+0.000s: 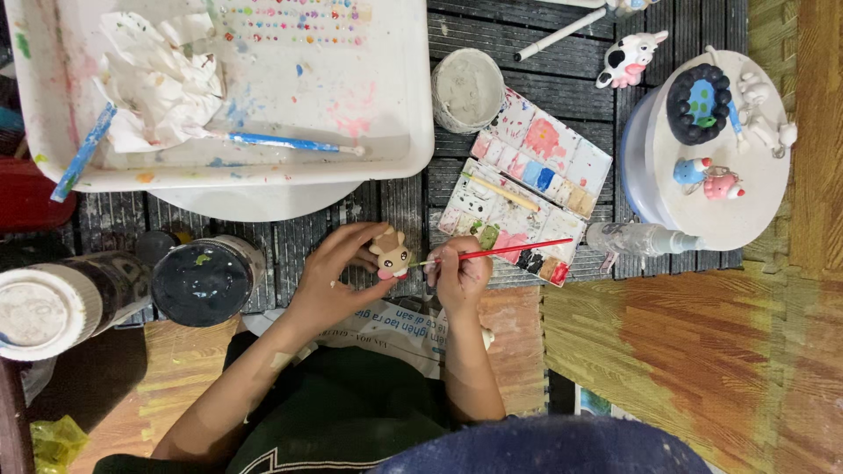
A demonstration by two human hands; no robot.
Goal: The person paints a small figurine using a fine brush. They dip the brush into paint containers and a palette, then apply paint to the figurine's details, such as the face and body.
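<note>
My left hand (332, 276) grips a small tan animal figurine (390, 254) with a pink base, held above the dark slatted table (527, 53). My right hand (459, 274) pinches a thin red-handled paintbrush (505, 252); its tip points left and touches the figurine's side. The brush handle lies over an open white paint palette (525, 189) with many stained colour wells and a yellow brush resting in it.
A white tray (413, 132) holds crumpled tissue and blue tools. A grey cup (467, 88), dark jars (206, 281), a clear spray bottle (637, 239) and a round stand (755, 206) with small painted figures surround the hands. A cow figurine (628, 60) stands behind the palette.
</note>
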